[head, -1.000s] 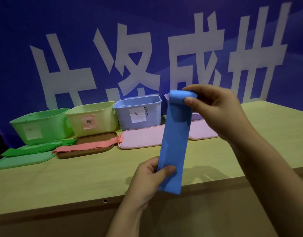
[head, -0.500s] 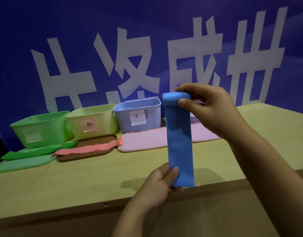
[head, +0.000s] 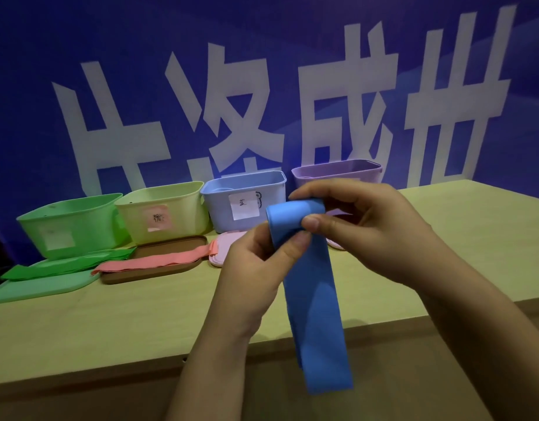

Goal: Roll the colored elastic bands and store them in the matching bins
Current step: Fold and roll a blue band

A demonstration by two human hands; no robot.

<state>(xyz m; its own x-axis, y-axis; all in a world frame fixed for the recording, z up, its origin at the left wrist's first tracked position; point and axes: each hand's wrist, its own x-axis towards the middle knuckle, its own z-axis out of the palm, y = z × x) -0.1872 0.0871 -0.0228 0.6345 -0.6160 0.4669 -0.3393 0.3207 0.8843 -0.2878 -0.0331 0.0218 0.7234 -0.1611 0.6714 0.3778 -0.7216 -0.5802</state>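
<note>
The blue band [head: 310, 287] is held up in the air over the front edge of the counter [head: 110, 323], between both hands. Its top end is wound into a short roll, and that roll sits in the right hand [head: 368, 229], fingers curled over the top and back, thumb pressed on the near face. The left hand [head: 256, 268] comes up from below and pinches the band just under the roll, thumb tip on the front face close beside the right thumb. Both hands are clamped on the band.

Below the hands the rest of the band hangs straight down, flat and smooth, a wide strip of plain mid blue whose square lower end dangles free in front of the counter edge, touching nothing.

At the back of the counter stand four bins in a row: green bin [head: 71, 226], yellow bin [head: 165, 211], blue bin [head: 247, 199] and purple bin [head: 338, 171], the first three with paper labels on the front. The blue bin stands just behind and left of the roll. In front of the bins lie a green lid [head: 34, 290] with a green band [head: 68, 265] on it, a brown lid [head: 149, 275] with a pink band [head: 153, 262] across it, and a pink lid [head: 222, 253] partly hidden by the left hand
</note>
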